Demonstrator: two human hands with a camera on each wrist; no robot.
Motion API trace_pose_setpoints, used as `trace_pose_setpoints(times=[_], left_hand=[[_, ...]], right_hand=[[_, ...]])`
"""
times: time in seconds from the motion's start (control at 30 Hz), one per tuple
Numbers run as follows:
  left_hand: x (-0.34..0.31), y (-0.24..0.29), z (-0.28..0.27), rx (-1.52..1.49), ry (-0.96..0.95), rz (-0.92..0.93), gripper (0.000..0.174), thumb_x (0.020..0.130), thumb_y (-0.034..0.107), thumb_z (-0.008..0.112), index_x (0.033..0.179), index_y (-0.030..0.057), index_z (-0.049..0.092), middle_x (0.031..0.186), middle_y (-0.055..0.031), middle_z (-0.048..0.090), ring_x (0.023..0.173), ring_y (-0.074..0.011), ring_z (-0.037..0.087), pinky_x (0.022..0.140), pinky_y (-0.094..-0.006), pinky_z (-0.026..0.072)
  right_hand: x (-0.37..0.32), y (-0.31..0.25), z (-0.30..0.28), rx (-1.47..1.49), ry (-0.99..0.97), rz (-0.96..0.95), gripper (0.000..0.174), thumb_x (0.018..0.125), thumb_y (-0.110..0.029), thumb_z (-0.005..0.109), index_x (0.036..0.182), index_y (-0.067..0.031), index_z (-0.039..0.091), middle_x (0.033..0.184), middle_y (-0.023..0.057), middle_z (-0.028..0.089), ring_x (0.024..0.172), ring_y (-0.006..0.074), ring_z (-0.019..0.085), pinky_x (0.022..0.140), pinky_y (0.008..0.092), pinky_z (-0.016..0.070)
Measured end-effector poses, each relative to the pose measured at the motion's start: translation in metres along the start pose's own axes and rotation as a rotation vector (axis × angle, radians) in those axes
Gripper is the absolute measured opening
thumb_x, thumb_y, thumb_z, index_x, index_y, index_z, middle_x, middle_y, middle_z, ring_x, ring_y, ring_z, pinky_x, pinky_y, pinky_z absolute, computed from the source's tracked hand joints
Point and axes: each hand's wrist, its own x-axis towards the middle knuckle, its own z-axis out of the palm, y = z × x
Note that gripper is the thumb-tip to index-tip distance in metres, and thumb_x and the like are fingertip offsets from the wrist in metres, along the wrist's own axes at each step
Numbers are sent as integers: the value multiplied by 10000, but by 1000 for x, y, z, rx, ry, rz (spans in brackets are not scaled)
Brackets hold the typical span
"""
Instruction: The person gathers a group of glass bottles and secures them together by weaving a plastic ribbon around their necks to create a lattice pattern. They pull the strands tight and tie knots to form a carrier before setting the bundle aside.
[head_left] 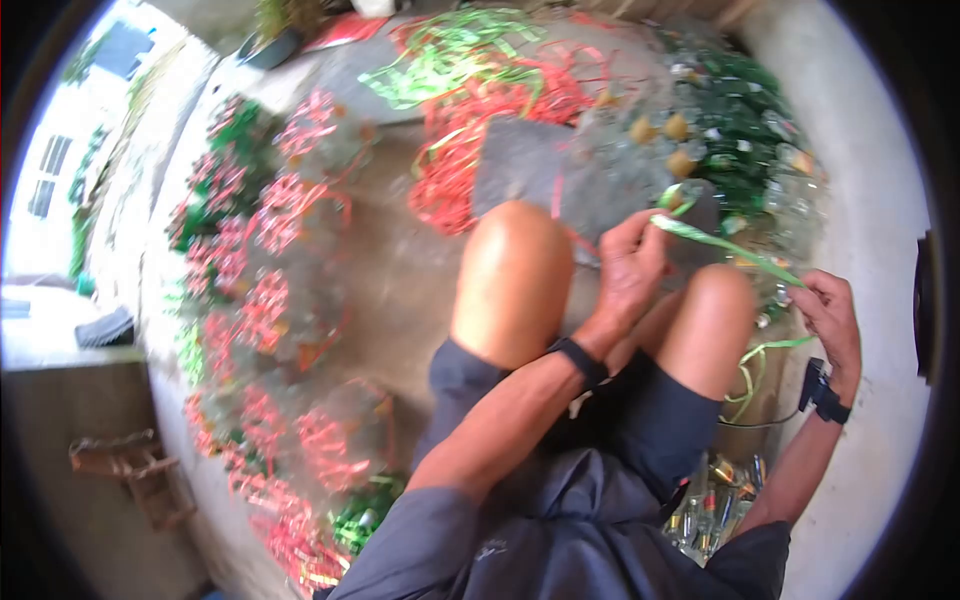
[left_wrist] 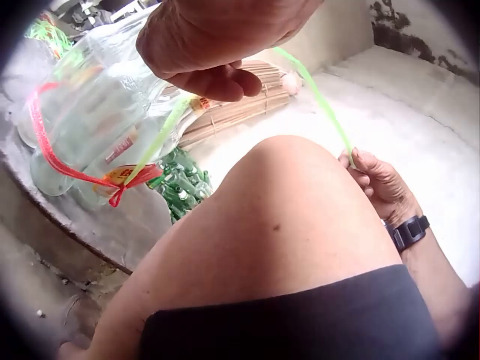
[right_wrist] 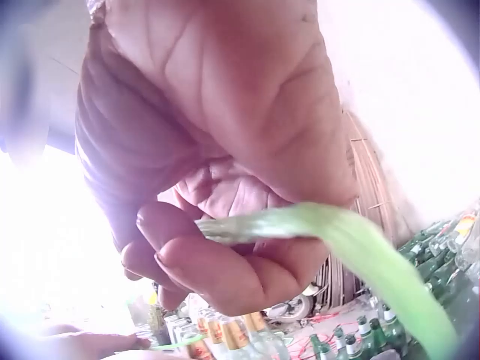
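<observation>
A light green plastic strip (head_left: 725, 245) is stretched between the two hands. The left hand (head_left: 632, 265) grips it beside the knee, fingers curled. Out to the right, the right hand (head_left: 832, 318) pinches its other part; in the right wrist view the strip (right_wrist: 360, 247) runs out between thumb and curled fingers. Just beyond the left hand, clear glass bottles (left_wrist: 94, 112) stand bundled on a grey slab. A red strip (left_wrist: 56, 161) runs around them, knotted with the green one near their lower edge. A loose green tail (head_left: 755, 375) hangs below the right hand.
Tied bottle bundles (head_left: 265, 310) line the left side. Red strips (head_left: 500, 110) and green strips (head_left: 450, 60) lie heaped ahead. Green bottles (head_left: 745, 120) are piled beside the right wall (head_left: 870, 200). More bottles (head_left: 710, 515) lie by the right hip.
</observation>
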Motion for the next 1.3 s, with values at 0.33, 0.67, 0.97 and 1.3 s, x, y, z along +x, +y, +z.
trace_pose_setpoints(times=[0.33, 0.67, 0.97, 1.3], left_hand=[[-5, 15, -9, -45, 13, -98, 269, 1111, 195, 595, 1111, -14, 764, 869, -43, 732, 626, -85, 621, 577, -262, 550], [-6, 24, -15, -83, 113, -157, 261, 1099, 211, 617, 1127, 14, 785, 877, -32, 722, 619, -97, 610, 574, -275, 517], [-6, 23, -18, -146, 139, -158, 288, 1110, 254, 623, 1103, 17, 787, 850, -24, 705, 598, -89, 571, 552, -264, 482], [-2, 24, -21, -143, 232, -161, 326, 1119, 272, 620, 1051, -5, 778, 828, -30, 696, 605, -81, 558, 545, -254, 465]], right_hand=[[27, -9, -56, 38, -1, -42, 209, 978, -237, 768, 902, -50, 714, 647, -67, 566, 516, 9, 495, 464, 198, 380], [62, -25, -93, -176, -5, 0, 274, 964, -321, 771, 846, -90, 685, 651, -76, 494, 530, 16, 431, 459, 209, 355], [84, -35, -96, -240, 11, 17, 310, 959, -347, 767, 793, -105, 667, 617, -90, 463, 519, 22, 406, 456, 226, 317], [139, -77, -38, -238, 130, -324, 265, 1013, -278, 724, 887, -45, 716, 747, -79, 530, 701, 42, 444, 643, 250, 364]])
